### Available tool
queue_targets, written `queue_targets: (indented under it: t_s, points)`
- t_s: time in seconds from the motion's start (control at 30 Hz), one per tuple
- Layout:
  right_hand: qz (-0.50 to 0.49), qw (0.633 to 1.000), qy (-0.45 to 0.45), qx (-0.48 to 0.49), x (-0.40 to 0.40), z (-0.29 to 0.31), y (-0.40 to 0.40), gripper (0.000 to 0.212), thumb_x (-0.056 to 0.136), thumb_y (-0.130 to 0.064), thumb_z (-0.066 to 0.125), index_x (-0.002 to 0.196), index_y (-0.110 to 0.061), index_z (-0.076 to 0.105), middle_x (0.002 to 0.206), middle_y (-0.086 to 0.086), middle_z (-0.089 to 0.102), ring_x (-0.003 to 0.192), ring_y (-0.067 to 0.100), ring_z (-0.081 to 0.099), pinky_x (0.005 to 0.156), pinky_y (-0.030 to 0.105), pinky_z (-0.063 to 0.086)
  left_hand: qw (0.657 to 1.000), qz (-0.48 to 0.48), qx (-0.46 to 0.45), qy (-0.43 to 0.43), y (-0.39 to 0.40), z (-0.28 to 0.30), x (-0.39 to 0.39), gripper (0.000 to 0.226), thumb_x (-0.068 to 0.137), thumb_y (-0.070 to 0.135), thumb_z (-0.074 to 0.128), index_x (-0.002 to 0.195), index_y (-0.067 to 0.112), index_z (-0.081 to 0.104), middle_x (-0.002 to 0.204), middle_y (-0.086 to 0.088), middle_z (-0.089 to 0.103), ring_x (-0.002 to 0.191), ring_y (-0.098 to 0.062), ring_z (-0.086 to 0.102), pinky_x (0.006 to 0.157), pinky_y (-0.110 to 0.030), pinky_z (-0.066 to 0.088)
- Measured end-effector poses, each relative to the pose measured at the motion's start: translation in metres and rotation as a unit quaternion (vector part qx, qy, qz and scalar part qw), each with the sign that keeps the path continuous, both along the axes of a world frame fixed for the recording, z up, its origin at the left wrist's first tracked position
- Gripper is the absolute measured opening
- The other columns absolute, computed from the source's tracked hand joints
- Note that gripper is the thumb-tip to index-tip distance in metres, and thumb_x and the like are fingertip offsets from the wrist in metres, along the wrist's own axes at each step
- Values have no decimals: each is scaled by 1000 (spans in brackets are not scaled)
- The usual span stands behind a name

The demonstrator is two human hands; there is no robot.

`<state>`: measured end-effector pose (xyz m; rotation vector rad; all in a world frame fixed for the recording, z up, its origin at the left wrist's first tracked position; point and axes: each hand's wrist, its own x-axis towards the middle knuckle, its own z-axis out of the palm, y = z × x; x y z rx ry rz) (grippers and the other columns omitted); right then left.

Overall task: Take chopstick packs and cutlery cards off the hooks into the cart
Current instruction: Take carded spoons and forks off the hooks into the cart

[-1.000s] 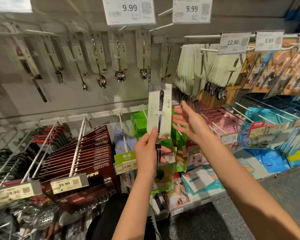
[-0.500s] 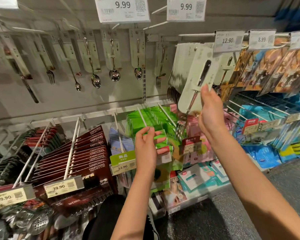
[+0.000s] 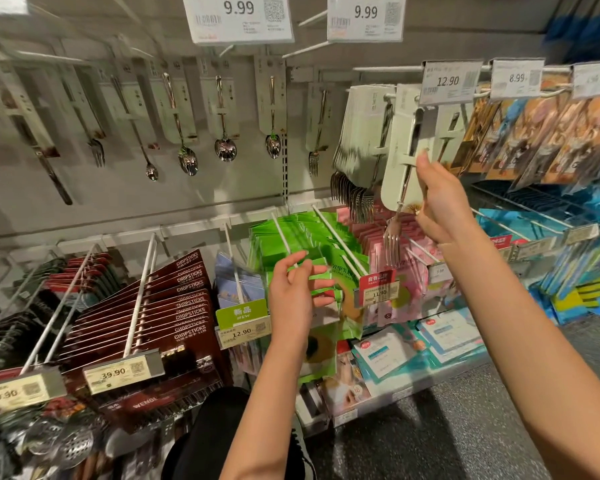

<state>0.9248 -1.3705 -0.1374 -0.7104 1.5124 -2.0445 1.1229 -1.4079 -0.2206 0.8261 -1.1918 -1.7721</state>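
Note:
My right hand [image 3: 440,206] grips a pale cutlery card with a fork [image 3: 397,157] by its lower edge. It holds the card tilted, up by the hook under the 12.90 price tag [image 3: 449,81], right beside the hanging stack of fork cards [image 3: 357,129]. My left hand [image 3: 293,296] hovers with relaxed fingers in front of the green packs [image 3: 291,233] and holds nothing. Dark red chopstick packs [image 3: 174,306] hang in rows on long hooks at the lower left. No cart is in view.
Single spoons, forks and knives on cards [image 3: 222,109] hang along the back wall. Pink packs [image 3: 388,251] and blue packs [image 3: 520,223] fill hooks to the right. White hook rods [image 3: 139,292] jut toward me. Strainers [image 3: 63,445] lie at the lower left, and grey floor [image 3: 447,427] shows below.
The fork card passed from my left hand to my right hand, which carried it up and right to the 12.90 hook. My left hand let go and stayed low by the green packs.

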Motion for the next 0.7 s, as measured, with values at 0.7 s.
queue_targets:
  t_s: [0.7]
  points:
    - [-170,966,-15,194,-27,-30,-80,43,83,-21,68,120,-4,55,109,4,61,91,21,60,79,31,49,999,34,-3,-29,-17,-6,35,13,102,9,42,110,11,52,80,-5,62,52,-6,61,44,-21,50]
